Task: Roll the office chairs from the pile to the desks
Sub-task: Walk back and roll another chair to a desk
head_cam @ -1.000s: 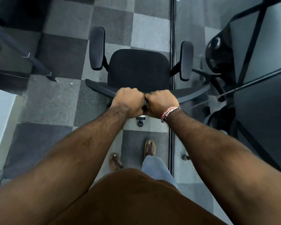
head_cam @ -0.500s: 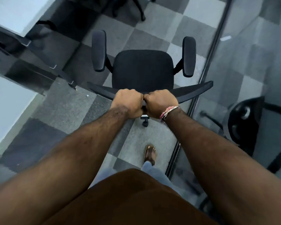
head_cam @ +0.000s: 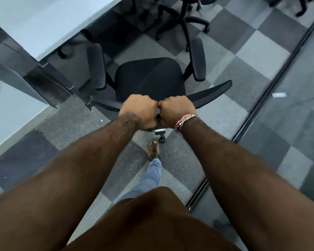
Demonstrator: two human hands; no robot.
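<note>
I see the black office chair (head_cam: 150,77) with a matt woven-cloth seat and smooth, dull plastic armrests. The pale grey counter (head_cam: 43,20) looks smooth and faintly sheened. The grey checkered carpet floor (head_cam: 230,113) is rough and napped; the dark floor rail (head_cam: 272,84) looks metal, slightly glossy.

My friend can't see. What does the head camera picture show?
Two hands, left hand and right hand, side by side, grip the top of a black office chair's backrest from behind. The chair's seat faces a white desk at upper left, on checkered grey carpet.
</note>
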